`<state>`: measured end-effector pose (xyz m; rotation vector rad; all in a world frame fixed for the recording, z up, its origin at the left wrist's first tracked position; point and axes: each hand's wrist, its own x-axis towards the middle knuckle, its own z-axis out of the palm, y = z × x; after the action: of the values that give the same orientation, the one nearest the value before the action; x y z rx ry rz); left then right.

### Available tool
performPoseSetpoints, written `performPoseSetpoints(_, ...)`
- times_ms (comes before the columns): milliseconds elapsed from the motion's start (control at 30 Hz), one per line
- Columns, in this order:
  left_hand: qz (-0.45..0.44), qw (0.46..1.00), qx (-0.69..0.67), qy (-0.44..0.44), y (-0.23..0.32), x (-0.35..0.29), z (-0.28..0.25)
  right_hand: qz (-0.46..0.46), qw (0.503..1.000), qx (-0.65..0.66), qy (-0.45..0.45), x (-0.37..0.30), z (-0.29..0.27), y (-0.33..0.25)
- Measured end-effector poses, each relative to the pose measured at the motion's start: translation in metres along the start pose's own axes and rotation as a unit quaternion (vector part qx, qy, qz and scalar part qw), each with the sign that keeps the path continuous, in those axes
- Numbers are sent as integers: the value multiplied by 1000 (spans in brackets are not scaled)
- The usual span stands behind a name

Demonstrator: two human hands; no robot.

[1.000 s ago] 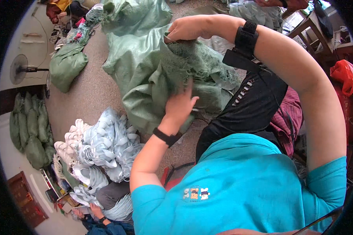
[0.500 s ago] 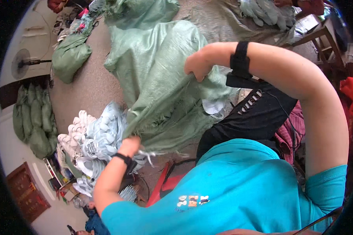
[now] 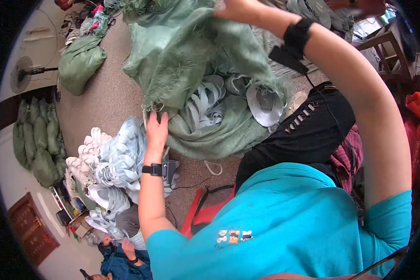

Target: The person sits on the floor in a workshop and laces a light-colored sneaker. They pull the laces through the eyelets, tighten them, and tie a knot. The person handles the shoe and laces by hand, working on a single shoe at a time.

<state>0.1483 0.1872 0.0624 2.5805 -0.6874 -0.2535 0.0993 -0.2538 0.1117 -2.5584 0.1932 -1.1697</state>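
A large green woven sack lies in front of me with its mouth open toward me. Inside it show several white and pale grey shoe uppers, and a rounded white piece sits at its right rim. My right hand is raised at the top edge of the view, blurred, gripping the lifted side of the sack. At the sack's left rim is my left hand, its visible fingers apart and touching the frayed edge. Beside my left forearm is a heap of pale blue shoe uppers.
Cream shoe uppers adjoin the pale blue heap. A full green sack stands farther left near a fan. Another person's hand shows at lower left. A wooden stool is at upper right.
My right hand has swung up and away, lifting the sack's cloth and uncovering the shoe uppers. My left hand has moved up along the rim, and its fingers have spread.
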Motion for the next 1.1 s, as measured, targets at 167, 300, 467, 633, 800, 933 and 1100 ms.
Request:
performPoseSetpoints(167, 112, 989, 81, 45, 43, -13, -13, -49, 959, 57, -274, -44, -47, -53)
performPoseSetpoints(300, 474, 880, 25, -27, 110, -28, -2, 53, 682, 203, -701, -79, -36, -75)
performPoseSetpoints(467, 320, 913, 252, -35, 102, -28, 33, 97, 759, 3, -643, -92, 1, -74)
performPoseSetpoints(633, 77, 946, 308, -68, 66, -26, 30, 179, 937, 111, -280, -31, 6, -30)
performPoseSetpoints(800, 227, 913, 317, -120, 63, -37, 37, 32, 926, 77, -369, -37, -14, -34)
performPoseSetpoints(933, 321, 935, 131, -80, 127, -62, 26, 71, 830, 21, -553, -42, -38, -52)
performPoseSetpoints(1100, 240, 966, -76, 53, 196, -29, -19, 56, 688, 196, -697, -65, -123, -72)
